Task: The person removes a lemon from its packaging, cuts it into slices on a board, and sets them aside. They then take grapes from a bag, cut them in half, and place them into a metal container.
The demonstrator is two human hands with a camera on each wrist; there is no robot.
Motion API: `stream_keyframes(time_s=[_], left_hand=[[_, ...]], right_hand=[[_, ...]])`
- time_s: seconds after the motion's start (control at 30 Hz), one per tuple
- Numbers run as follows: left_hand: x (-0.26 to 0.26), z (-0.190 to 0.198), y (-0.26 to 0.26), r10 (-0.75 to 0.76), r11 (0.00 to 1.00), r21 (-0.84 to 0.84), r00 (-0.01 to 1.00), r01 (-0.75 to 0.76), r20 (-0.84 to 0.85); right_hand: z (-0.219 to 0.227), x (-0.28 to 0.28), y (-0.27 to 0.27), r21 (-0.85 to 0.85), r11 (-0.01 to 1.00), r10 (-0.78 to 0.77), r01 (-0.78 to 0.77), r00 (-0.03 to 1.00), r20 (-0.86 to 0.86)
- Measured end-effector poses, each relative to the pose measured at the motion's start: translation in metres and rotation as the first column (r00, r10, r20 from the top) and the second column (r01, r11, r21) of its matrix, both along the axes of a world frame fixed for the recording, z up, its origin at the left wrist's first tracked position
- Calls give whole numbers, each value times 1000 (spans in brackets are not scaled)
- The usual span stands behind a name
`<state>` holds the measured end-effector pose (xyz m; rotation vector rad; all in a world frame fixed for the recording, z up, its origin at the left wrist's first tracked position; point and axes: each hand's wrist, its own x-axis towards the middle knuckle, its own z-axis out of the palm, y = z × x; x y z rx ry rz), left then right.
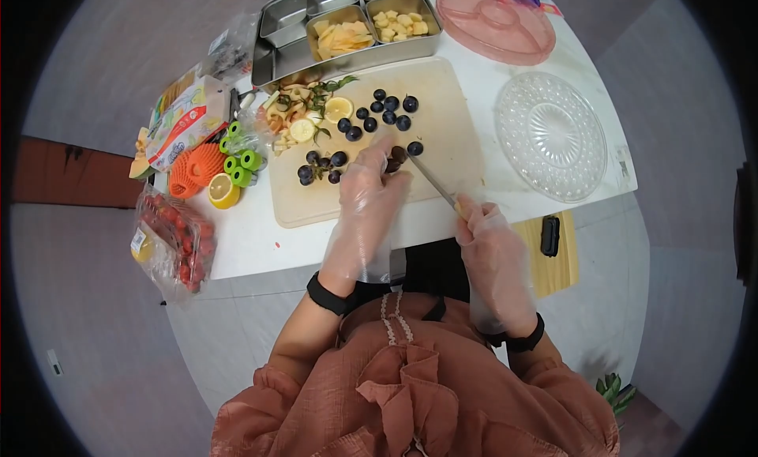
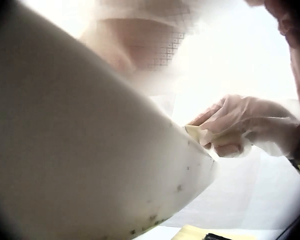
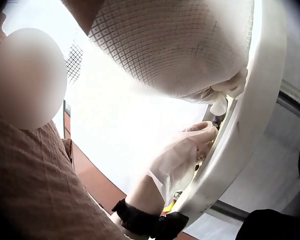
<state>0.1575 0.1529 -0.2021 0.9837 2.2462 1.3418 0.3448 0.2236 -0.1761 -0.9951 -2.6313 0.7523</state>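
On the cutting board (image 1: 458,141), my left hand (image 1: 367,196), in a clear plastic glove, pinches a dark grape (image 1: 399,154) between thumb and fingers. My right hand (image 1: 496,255), gloved too, grips a small knife (image 1: 433,177) by its pale handle. Its blade points up and left, with the tip right at the pinched grape. A whole grape (image 1: 415,148) lies just right of the tip. More dark grapes (image 1: 389,118) are scattered beyond the left hand, and several cluster (image 1: 306,173) on the board's left. The left wrist view shows the right hand (image 2: 240,127) around the handle.
Fruit peelings (image 1: 296,105) and lemon halves (image 1: 339,109) lie on the board's far left. Behind stands a metal tray (image 1: 280,66) with cut fruit. A clear glass plate (image 1: 553,137) and pink divided dish (image 1: 474,42) are right; packed cherry tomatoes (image 1: 178,236) sit left.
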Motion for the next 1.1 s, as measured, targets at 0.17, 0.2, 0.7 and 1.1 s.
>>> stream_keyframes(time_s=[0.17, 0.2, 0.7, 1.1], left_hand=[[-7, -9, 8, -19, 996, -89, 977, 0, -211], [-5, -9, 7, 0, 996, -87, 975, -19, -222], [-3, -1, 8, 20, 992, -122, 986, -41, -168], [-25, 6, -3, 101, 995, -15, 994, -101, 37]], right_hand=[[-9, -5, 2, 15, 1000, -22, 21, 997, 74], [-9, -4, 1, 9, 1000, -17, 16, 995, 102], [5, -4, 8, -114, 993, 27, -28, 1000, -6], [2, -6, 10, -165, 986, 19, -34, 995, -95]])
